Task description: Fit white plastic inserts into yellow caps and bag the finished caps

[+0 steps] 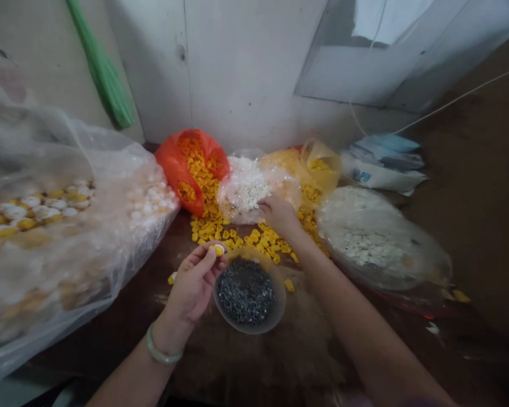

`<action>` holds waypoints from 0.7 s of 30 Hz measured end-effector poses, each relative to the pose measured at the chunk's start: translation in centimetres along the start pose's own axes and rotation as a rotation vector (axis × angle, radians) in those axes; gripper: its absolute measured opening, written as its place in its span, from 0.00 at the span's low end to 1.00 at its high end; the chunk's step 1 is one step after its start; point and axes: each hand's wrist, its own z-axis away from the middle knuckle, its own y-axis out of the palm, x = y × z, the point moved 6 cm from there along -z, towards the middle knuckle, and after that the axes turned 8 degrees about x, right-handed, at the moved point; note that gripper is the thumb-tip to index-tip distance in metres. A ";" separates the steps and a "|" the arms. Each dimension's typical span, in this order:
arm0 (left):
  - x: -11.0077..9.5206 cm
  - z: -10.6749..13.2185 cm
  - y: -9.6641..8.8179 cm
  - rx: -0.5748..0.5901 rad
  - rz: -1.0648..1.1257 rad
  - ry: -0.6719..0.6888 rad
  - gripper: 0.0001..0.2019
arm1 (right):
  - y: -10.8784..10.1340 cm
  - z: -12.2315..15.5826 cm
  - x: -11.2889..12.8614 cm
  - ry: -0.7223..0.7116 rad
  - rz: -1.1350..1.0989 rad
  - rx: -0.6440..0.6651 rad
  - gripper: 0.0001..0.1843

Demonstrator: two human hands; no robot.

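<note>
On table (246,367), steady yellow piece (218,250) pinched in left hand (195,287) beside bowl (279,297), picking white bits (251,191) beyond bowl with right hand (282,216), grip unclear.

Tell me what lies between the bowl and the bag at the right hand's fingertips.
In the head view, loose yellow pieces lie between the bowl and bag, with some table showing.

A long green plastic bag (106,73) is being hung at the upper left, before the pale wall (246,68). At the upper right, a white sheet (401,20) is being cut off by the edge of view. Below it, a thin pale cord (462,98) is being stretched diagonally, and near its lower end a pile of flat packets (382,161), one being marked with blue lettering, is being supported.
</note>
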 end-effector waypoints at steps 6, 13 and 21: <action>0.4 -0.1 -1.3 -0.033 0.015 -0.004 0.20 | 3.1 -4.5 -0.4 -0.025 0.054 0.108 0.07; 0.5 -0.1 -1.4 -0.024 0.009 -0.033 0.20 | 2.5 -4.4 -1.7 0.005 -0.146 -0.016 0.04; 0.5 0.2 -1.2 -0.007 -0.025 0.000 0.20 | 0.2 0.2 0.5 -0.026 -0.505 -0.022 0.04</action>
